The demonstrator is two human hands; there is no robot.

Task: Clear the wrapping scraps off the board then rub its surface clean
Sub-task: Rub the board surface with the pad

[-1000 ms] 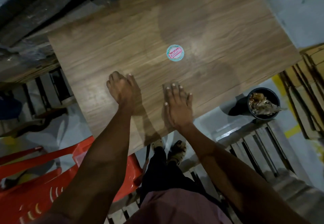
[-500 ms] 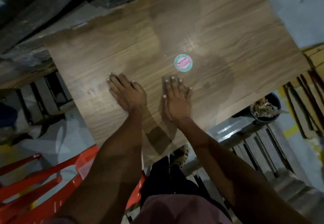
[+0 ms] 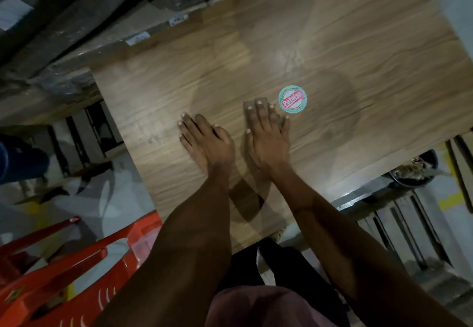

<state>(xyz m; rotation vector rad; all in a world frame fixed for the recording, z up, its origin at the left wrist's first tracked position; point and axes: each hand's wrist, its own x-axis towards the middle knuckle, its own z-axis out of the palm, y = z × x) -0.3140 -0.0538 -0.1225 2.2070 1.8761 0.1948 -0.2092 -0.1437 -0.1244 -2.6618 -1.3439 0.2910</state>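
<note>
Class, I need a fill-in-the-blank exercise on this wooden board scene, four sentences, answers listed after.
1. Both hands lie flat on the ____ board.
2. The round sticker sits just beyond the ____ hand.
3. The left hand holds ____.
4. The chair at lower left is ____ in colour.

Answers: wooden; right; nothing; red

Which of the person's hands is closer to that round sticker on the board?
Right. The right hand lies flat on a small pad, its fingertips just beside the round sticker. The left hand lies flat on the board farther away, on the right hand's other side.
</note>
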